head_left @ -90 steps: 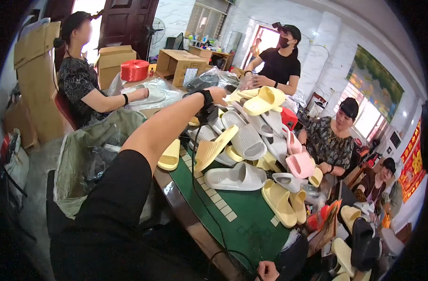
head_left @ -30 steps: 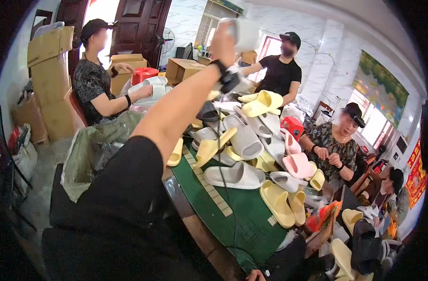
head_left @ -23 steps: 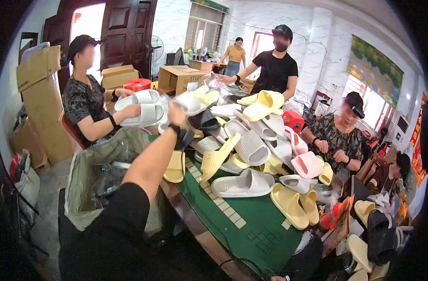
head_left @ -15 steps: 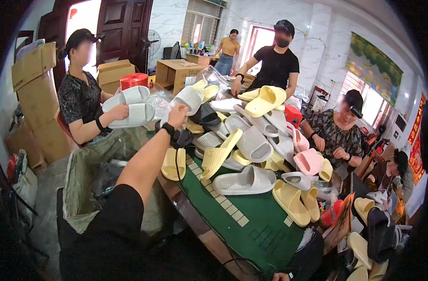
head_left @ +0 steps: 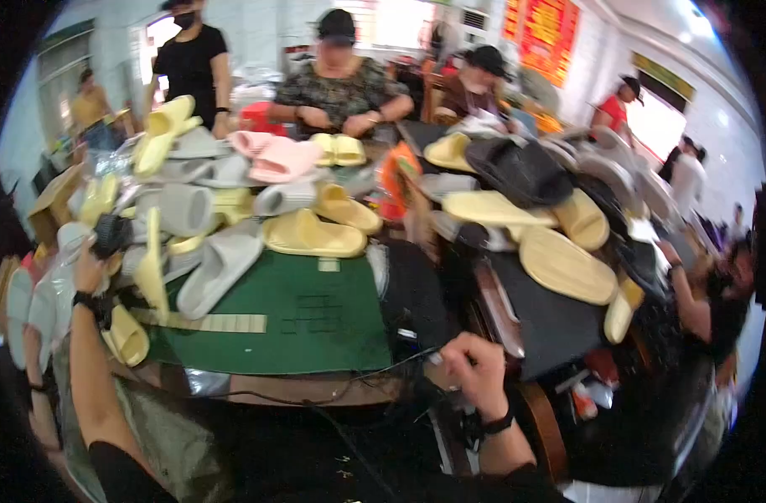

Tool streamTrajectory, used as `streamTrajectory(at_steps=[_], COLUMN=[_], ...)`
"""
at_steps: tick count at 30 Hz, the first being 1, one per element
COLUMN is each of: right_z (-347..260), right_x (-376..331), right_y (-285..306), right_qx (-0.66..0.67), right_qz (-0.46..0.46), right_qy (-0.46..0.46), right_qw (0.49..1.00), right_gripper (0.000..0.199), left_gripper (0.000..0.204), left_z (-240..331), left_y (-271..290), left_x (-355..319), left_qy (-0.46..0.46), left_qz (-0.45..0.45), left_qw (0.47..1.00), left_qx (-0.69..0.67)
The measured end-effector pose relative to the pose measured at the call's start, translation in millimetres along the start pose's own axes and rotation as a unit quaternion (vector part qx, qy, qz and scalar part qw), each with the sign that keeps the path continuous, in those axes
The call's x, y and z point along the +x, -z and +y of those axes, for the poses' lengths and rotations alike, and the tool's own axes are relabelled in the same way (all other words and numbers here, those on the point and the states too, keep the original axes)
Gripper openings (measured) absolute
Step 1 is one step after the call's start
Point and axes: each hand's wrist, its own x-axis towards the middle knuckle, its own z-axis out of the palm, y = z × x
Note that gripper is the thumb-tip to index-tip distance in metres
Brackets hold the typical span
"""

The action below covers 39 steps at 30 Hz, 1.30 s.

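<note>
At the left, my left hand (head_left: pixel 88 267) reaches up to the edge of the pile, its fingers blurred but closed at a light grey slipper (head_left: pixel 72 236). A black slipper (head_left: pixel 111 233) lies just right of those fingers. My right hand (head_left: pixel 477 375) is raised in front of the table's near edge, palm side partly hidden. Its fingers are curled inward, and a thin black cable (head_left: pixel 337 392) runs up to the fingertips; whether they pinch it I cannot make out. Dark bands sit on both my wrists.
Yellow (head_left: pixel 314 235), grey and pink slippers (head_left: pixel 289 159) heap over the green table mat (head_left: pixel 316 293). More slippers, including a black one (head_left: pixel 519 172), cover a dark surface (head_left: pixel 559 335) at right. Co-workers sit or stand behind the piles; another holds grey slippers at far left.
The view has swung to the right, bringing the right-hand pile into sight. My right hand has come up from the lower edge. My left hand stays by the grey slipper.
</note>
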Motion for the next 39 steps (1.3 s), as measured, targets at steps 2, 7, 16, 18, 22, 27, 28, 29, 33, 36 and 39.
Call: streamTrajectory(at_steps=[2, 7, 16, 18, 22, 27, 28, 29, 33, 36, 39], right_z=[-27.4, -71.1, -27.3, 5.6, 68.3, 122.7, 95.2, 89.3, 68.2, 10.0, -19.6], right_x=[-3.5, 11.3, 139.4, 146.6, 176.5, 210.9, 189.7, 183.4, 197.8, 190.1, 222.5], right_y=[36.5, 132.3, 393.0, 467.0, 555.9, 545.4, 573.1, 573.4, 542.7, 565.5, 531.8], right_qx=[-0.094, -0.103, -0.076, -0.096, -0.112, -0.229, -0.231, -0.193, -0.120, -0.091, -0.110], right_qz=[0.091, 0.292, 0.464, 0.456, 0.408, 0.319, 0.346, 0.383, 0.487, 0.445, 0.430], right_qy=[0.020, 0.051, 0.025, 0.005, -0.075, -0.199, -0.137, -0.052, 0.091, 0.228, 0.281], right_qw=[0.991, 0.949, 0.882, 0.885, 0.903, 0.898, 0.899, 0.902, 0.860, 0.861, 0.851], right_gripper=[0.003, 0.015, 0.020, 0.023, 0.027, 0.022, 0.012, 0.011, 0.016, 0.016, 0.025], left_gripper=[0.061, 0.055, 0.036, 0.034, 0.032, 0.028, 0.028, 0.028, 0.030, 0.031, 0.032], left_z=[112.1, 73.4, 215.7, 253.1, 304.0, 323.0, 319.5, 320.9, 329.7, 331.6, 339.4], left_y=[-13.9, -24.8, 22.1, 22.0, 28.7, 64.0, 50.9, 47.4, 59.5, 54.7, 72.7], left_x=[16.0, 4.0, -13.9, -18.1, -28.3, -38.1, -38.0, -39.1, -43.4, -43.2, -48.2], left_qy=[0.192, 0.066, 0.011, -0.030, -0.036, -0.044, -0.061, -0.058, -0.066, -0.061, -0.050], left_qz=[-0.180, -0.145, -0.112, -0.114, -0.176, -0.183, -0.181, -0.180, -0.166, -0.175, -0.146], left_qw=[0.964, 0.983, 0.976, 0.979, 0.961, 0.966, 0.960, 0.958, 0.962, 0.952, 0.949], left_qx=[-0.033, 0.089, -0.185, -0.169, -0.211, -0.176, -0.206, -0.215, -0.208, -0.243, -0.275])
